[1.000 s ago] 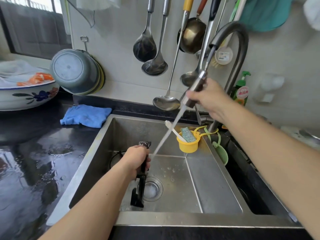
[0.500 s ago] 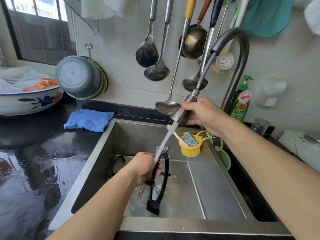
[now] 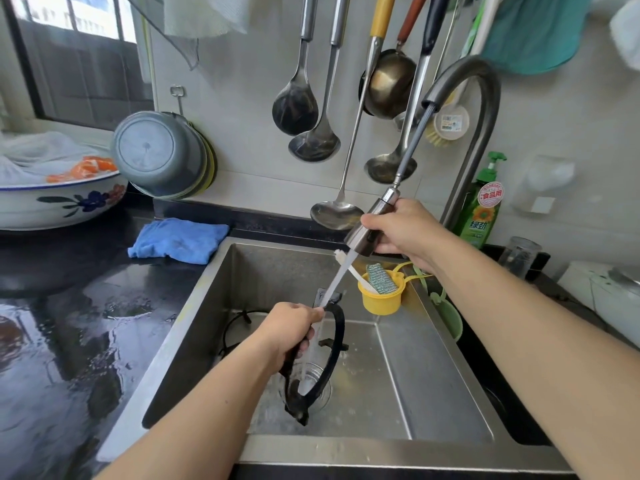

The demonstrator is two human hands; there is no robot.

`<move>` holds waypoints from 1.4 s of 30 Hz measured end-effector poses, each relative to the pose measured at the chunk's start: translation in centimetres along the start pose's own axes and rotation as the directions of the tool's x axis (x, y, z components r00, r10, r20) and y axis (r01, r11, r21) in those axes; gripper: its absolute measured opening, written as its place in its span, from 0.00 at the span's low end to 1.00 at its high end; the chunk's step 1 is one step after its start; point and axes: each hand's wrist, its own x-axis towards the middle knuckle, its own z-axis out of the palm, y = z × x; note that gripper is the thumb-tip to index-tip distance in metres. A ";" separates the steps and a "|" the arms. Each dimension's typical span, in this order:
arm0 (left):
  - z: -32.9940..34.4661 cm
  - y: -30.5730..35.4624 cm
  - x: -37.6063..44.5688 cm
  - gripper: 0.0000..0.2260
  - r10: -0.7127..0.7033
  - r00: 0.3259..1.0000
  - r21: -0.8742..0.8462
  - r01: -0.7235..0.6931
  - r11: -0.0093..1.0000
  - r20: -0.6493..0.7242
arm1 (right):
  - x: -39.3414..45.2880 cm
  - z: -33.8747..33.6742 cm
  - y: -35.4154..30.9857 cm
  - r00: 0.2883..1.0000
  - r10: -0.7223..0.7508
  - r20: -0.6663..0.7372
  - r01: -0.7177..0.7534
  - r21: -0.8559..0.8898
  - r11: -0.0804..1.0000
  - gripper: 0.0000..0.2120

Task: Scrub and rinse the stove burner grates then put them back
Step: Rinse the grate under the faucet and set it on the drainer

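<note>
- The left hand (image 3: pixel 289 332) holds a round black grate (image 3: pixel 329 358) by its left side. The fingers wrap around the ring.
- The grate stands up on its edge inside the sink (image 3: pixel 433 393), right above the drain (image 3: pixel 313 386).
- The right hand (image 3: pixel 403 230) grips the silver spray head (image 3: pixel 372 225), which is pulled out of the tap (image 3: pixel 481 109) on a hose.
- A stream of water (image 3: pixel 337 282) runs from the spray head down to the top of the grate, next to the left hand's fingers, and falls on through the ring.
- A second grate (image 3: pixel 239 323) lies at the far left of the sink, partly hidden.
- A yellow cup (image 3: pixel 381 301) hangs on the right wall of the sink. It holds a scrub pad (image 3: pixel 379 277) and a white toothbrush (image 3: pixel 356 271).
- A blue cloth (image 3: pixel 178 239) lies on the wet black desk (image 3: pixel 69 323), just left of the sink.
- A green soap bottle (image 3: pixel 483 206) stands to the right, behind the tap.
</note>
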 end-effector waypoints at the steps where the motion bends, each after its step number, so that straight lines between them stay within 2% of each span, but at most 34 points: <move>1: -0.1 0.0 0.0 0.07 0.025 1.000 0.041 -0.024 0.999 -0.010 | 0.2 0.0 0.1 1.000 -0.005 -0.012 0.005 -0.015 1.000 0.13; 7: 0.1 -0.1 -0.1 0.08 0.190 0.978 0.305 -0.158 0.939 -0.080 | 0.2 -0.7 0.7 0.999 0.015 0.042 -0.016 0.030 0.999 0.12; 11: -0.1 -0.4 0.1 0.08 0.275 0.954 0.473 -0.188 0.861 -0.122 | -0.1 -1.1 1.8 0.999 0.007 0.050 -0.009 0.053 0.999 0.16; 14: -0.1 -0.3 0.2 0.08 0.282 0.952 0.492 -0.190 0.850 -0.119 | -0.4 -1.3 2.8 0.996 0.007 0.089 -0.011 0.046 0.999 0.21; 20: -0.4 -0.2 0.1 0.11 0.306 0.935 0.474 -0.190 0.860 -0.180 | -0.8 -4.0 1.7 0.968 -0.055 0.245 0.007 0.192 0.981 0.29; 23: -0.3 -0.1 -0.2 0.11 0.313 0.934 0.520 -0.184 0.834 -0.171 | -0.3 -5.4 1.2 0.956 -0.086 0.281 0.019 0.233 0.972 0.28; 28: -0.2 0.1 -0.8 0.10 0.305 0.940 0.602 -0.158 0.783 -0.150 | 2.6 -7.5 1.9 0.968 -0.075 0.239 -0.036 0.430 0.902 0.29; 30: -0.2 0.2 -1.0 0.09 0.285 0.948 0.624 -0.139 0.769 -0.140 | 4.2 -7.8 2.9 0.983 -0.055 0.173 -0.035 0.478 0.878 0.25; 31: -0.1 0.2 -1.2 0.09 0.277 0.951 0.639 -0.128 0.759 -0.139 | 5.0 -7.6 3.7 0.994 -0.037 0.104 -0.004 0.368 0.930 0.22; 32: -0.1 0.3 -1.4 0.09 0.278 0.950 0.661 -0.118 0.741 -0.143 | 5.7 -7.2 4.5 0.999 -0.042 0.030 0.038 0.115 0.993 0.20; 33: -0.2 0.4 -1.5 0.10 0.287 0.946 0.690 -0.105 0.716 -0.153 | 6.7 -6.8 5.7 0.996 -0.086 -0.013 0.082 -0.215 0.973 0.19; 34: -0.2 0.6 -1.8 0.10 0.297 0.941 0.720 -0.093 0.688 -0.162 | 7.5 -6.4 6.8 0.989 -0.147 -0.010 0.120 -0.520 0.846 0.19; 35: -0.3 0.7 -2.1 0.10 0.301 0.937 0.736 -0.079 0.672 -0.174 | 8.3 -6.0 7.8 0.979 -0.204 0.024 0.156 -0.734 0.661 0.20; 36: -0.4 0.9 -2.4 0.10 0.296 0.937 0.740 -0.067 0.669 -0.184 | 8.8 -5.8 8.6 0.963 -0.256 0.083 0.201 -0.856 0.477 0.20; 38: -1.0 1.3 -2.9 0.11 0.264 0.945 0.744 -0.033 0.667 -0.195 | 9.7 -5.6 9.7 0.920 -0.319 0.226 0.284 -0.947 0.148 0.19; 39: -1.5 1.5 -2.9 0.12 0.241 0.949 0.742 -0.011 0.670 -0.203 | 10.1 -5.6 10.1 0.910 -0.311 0.276 0.297 -0.954 0.024 0.19; 40: -2.2 1.6 -2.7 0.13 0.213 0.952 0.732 0.018 0.682 -0.222 | 10.3 -5.5 10.2 0.910 -0.288 0.299 0.297 -0.953 -0.054 0.18; 42: -3.8 2.1 -2.2 0.13 0.156 0.953 0.713 0.081 0.696 -0.260 | 10.6 -5.4 10.1 0.935 -0.212 0.285 0.267 -0.957 -0.110 0.17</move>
